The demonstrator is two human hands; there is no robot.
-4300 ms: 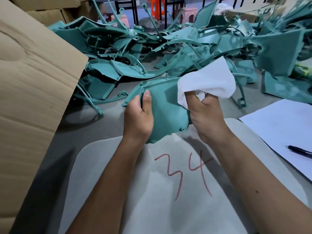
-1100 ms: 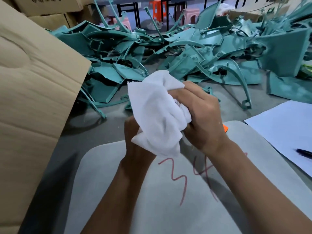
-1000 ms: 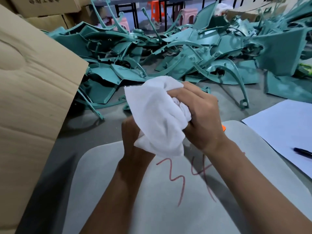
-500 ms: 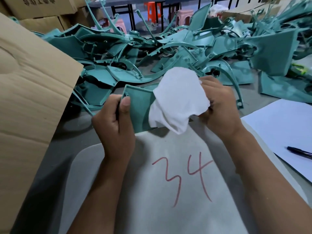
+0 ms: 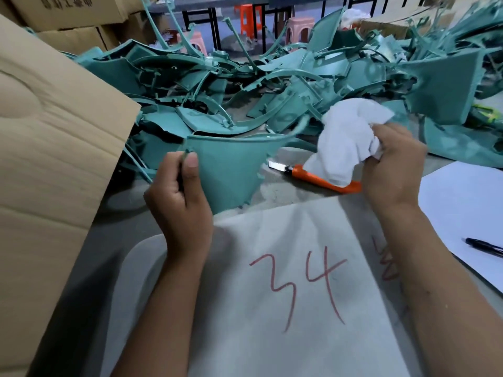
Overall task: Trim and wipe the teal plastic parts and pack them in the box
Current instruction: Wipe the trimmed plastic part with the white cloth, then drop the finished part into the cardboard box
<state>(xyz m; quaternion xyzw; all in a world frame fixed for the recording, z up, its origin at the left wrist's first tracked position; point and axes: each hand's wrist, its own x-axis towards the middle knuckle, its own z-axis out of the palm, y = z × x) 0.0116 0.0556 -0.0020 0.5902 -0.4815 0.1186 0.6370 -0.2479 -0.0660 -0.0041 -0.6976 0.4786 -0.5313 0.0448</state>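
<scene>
My left hand [image 5: 179,197] grips the left edge of a teal plastic panel [image 5: 231,167], thumb on its front face, holding it upright above the table. My right hand [image 5: 392,170] holds a bunched white cloth [image 5: 345,140] off to the right, apart from the panel. An orange utility knife [image 5: 318,179] with its blade out lies on the table between the hands, partly under the cloth. A big heap of teal parts [image 5: 272,85] covers the table behind. The cardboard box flap [image 5: 54,137] stands at the left.
A grey sheet marked "34" in red [image 5: 285,295] lies under my forearms. White paper [image 5: 462,202] with a black pen [image 5: 484,247] sits at the right. Cardboard cartons [image 5: 68,20] and plastic stools [image 5: 298,28] stand beyond the heap.
My right hand has drawn the cloth off the panel and moved right. The left hand has turned the panel so its broad face shows, and the knife has come into sight.
</scene>
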